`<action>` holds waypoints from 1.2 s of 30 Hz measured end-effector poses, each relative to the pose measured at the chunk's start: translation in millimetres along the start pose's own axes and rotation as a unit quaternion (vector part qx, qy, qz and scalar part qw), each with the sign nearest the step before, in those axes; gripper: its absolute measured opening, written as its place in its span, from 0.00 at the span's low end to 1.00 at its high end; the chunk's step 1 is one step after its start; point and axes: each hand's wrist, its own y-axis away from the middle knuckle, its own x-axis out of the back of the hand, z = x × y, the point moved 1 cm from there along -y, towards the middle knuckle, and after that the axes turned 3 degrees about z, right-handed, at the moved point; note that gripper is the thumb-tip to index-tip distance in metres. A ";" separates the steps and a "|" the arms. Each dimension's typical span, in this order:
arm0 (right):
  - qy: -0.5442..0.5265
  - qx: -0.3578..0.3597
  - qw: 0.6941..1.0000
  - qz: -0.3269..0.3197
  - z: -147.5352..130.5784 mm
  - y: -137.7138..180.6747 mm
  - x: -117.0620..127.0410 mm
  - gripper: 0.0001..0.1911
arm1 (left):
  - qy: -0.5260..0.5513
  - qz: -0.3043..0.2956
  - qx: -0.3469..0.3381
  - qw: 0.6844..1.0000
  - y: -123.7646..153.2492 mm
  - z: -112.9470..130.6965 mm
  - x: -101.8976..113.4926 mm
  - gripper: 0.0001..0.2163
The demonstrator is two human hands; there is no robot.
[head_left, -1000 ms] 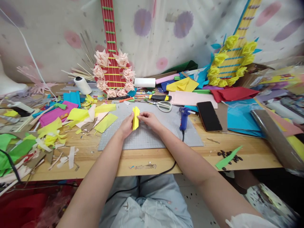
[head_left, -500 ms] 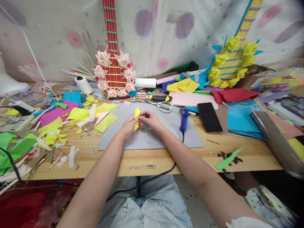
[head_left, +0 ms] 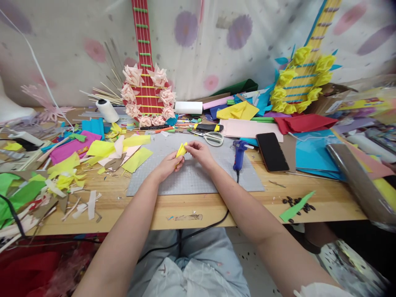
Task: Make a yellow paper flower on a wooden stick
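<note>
My left hand (head_left: 168, 164) and my right hand (head_left: 200, 152) meet over a grey cutting mat (head_left: 198, 181) on the wooden table. Between them they pinch a small folded piece of yellow paper (head_left: 181, 150), now crumpled into a narrow shape. The left fingers close round its lower end, the right fingertips grip its upper tip. White-handled scissors (head_left: 213, 138) lie just behind the right hand, and a blue glue gun (head_left: 239, 153) stands to its right.
A black phone (head_left: 272, 151) lies right of the glue gun. Yellow, pink and green paper scraps (head_left: 93, 152) cover the table's left. A red paper guitar (head_left: 145, 82) and a yellow-flowered one (head_left: 305, 78) lean at the back. Dark seeds (head_left: 293, 202) sit near the front edge.
The yellow paper stood as a tall flat fold; both hands have squeezed it down into a smaller, narrower bundle. The hands moved slightly up and closer together.
</note>
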 end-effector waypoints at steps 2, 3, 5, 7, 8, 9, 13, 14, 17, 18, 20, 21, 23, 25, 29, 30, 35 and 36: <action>0.014 0.025 1.000 0.005 0.6 -0.4 0.9 0.13 | -0.007 -0.002 -0.002 1.000 0.1 0.5 -0.1 0.09; 0.024 0.038 0.999 0.004 0.7 -0.4 0.9 0.12 | -0.009 -0.002 0.000 1.000 0.2 0.8 -0.4 0.09; 0.047 0.058 0.997 -0.005 0.8 0.3 0.2 0.11 | -0.010 -0.002 0.008 1.000 0.6 1.7 -1.4 0.10; 0.068 0.066 0.995 -0.017 1.0 1.0 -1.0 0.10 | -0.011 -0.002 0.018 1.000 1.1 2.5 -2.6 0.10; 0.076 0.069 0.995 -0.019 1.3 1.1 -1.6 0.10 | -0.011 -0.001 0.021 1.000 1.3 2.8 -3.1 0.10; 0.081 0.071 0.994 -0.019 1.9 1.1 -2.1 0.09 | -0.010 -0.001 0.022 1.000 1.4 3.0 -3.5 0.09; 0.076 0.068 0.995 -0.013 4.5 -0.7 -4.3 0.09 | -0.006 -0.003 0.017 1.000 0.5 2.3 -3.6 0.08; 0.066 0.064 0.996 -0.010 4.5 -1.0 -4.8 0.10 | -0.006 -0.004 0.017 1.000 0.1 1.7 -3.4 0.07; 0.020 0.031 0.999 0.003 1.7 -0.7 -4.6 0.14 | -0.005 -0.008 0.020 1.000 -1.2 -0.3 -2.3 0.06; 0.004 0.011 1.000 0.004 0.3 0.0 -3.8 0.17 | -0.005 -0.010 0.021 1.000 -1.5 -0.9 -2.0 0.06; -0.016 -0.038 0.999 -0.022 -2.2 2.1 -1.5 0.21 | -0.005 -0.011 0.023 1.000 -1.5 -1.4 -1.5 0.05; -0.018 -0.061 0.997 -0.048 -2.9 3.3 -0.3 0.22 | -0.007 -0.012 0.025 1.000 -1.3 -1.4 -1.4 0.05; -0.021 -0.091 0.990 -0.102 -3.3 5.6 1.8 0.20 | -0.014 -0.018 0.036 0.999 -0.4 -0.8 -1.5 0.06; -0.027 -0.099 0.987 -0.120 -2.7 7.1 2.9 0.17 | -0.023 -0.027 0.045 0.998 0.9 0.0 -1.8 0.08; -0.023 -0.088 0.992 -0.090 -3.3 8.5 1.7 0.17 | -0.043 -0.043 0.036 0.998 2.7 0.6 -2.5 0.14; -0.019 -0.084 0.992 -0.087 -4.1 8.8 1.0 0.17 | -0.047 -0.044 0.033 0.997 2.8 0.4 -2.7 0.15; -0.017 -0.064 0.995 -0.081 -9.6 10.3 -1.3 0.18 | -0.058 -0.038 0.033 0.997 2.5 -1.2 -3.0 0.16; -0.014 -0.061 0.995 -0.078 -10.1 10.5 -1.7 0.18 | -0.059 -0.038 0.033 0.997 2.3 -1.3 -2.9 0.16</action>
